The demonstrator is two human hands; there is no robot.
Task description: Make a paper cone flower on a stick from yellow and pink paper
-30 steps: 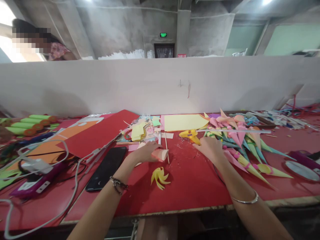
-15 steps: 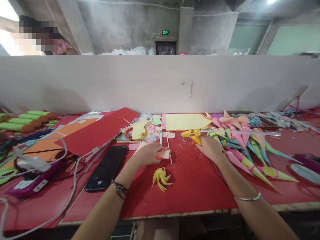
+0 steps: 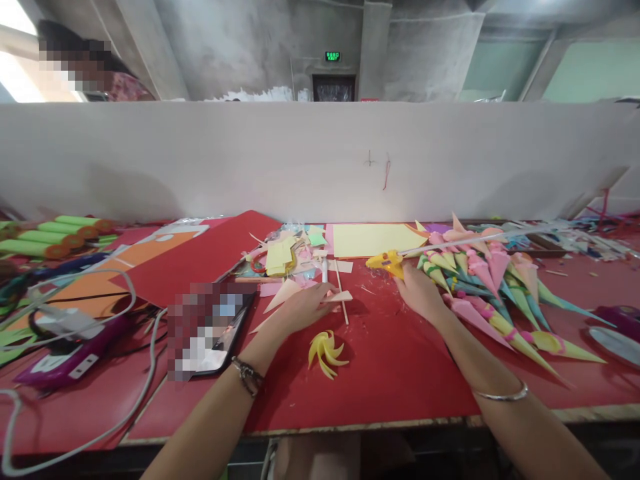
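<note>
"Red table [image 3: 380,393] in front of you; what lies nearest?"

"Yellow paper swirl [image 3: 327,353]. Just beyond it, my left hand [image 3: 305,308] pinches a pale paper piece [image 3: 341,297], possibly folded; my fingers hide part of it."

"Your right hand [image 3: 419,291]?"

"Closed round the yellow glue gun [image 3: 387,262], left of the paper cones [image 3: 475,313]."

"Further off?"

"Pale yellow sheet [image 3: 375,240], then the white partition [image 3: 260,160]"

On the tabletop [image 3: 385,383], we log: phone [image 3: 220,330] left of our left grip [image 3: 327,300], cones [image 3: 483,270] right of our right grip [image 3: 406,277].
</note>
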